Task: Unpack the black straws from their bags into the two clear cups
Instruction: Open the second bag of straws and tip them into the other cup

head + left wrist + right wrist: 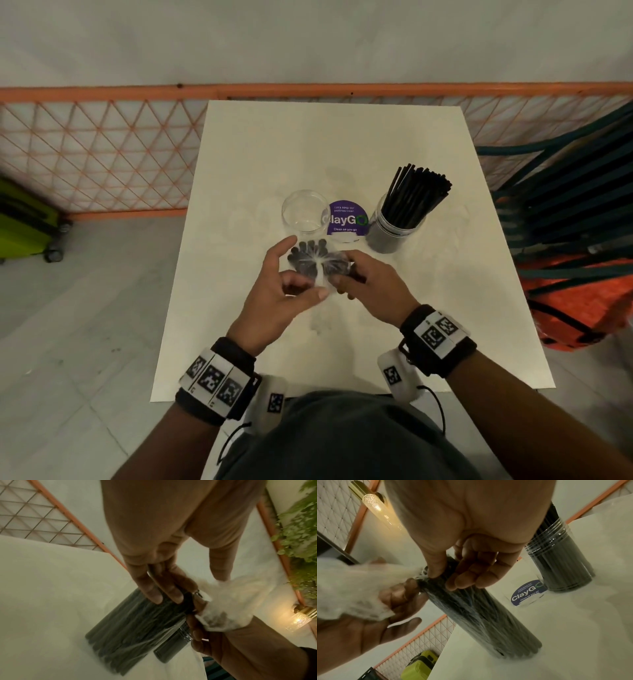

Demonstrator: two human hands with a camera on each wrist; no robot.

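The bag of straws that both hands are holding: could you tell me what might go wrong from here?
1. The left hand pulls the bag's loose plastic top while the right hand grips the bag of straws, which stands on end on the table; if the plastic gives suddenly, straws could scatter.
2. The empty cup stands just behind the hands and might get knocked over.

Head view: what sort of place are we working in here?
Probably an office pantry or cafe corner: the table bears a purple "ClayGo, clean as you go" sticker, beside an orange mesh partition and a decorative wall lamp.
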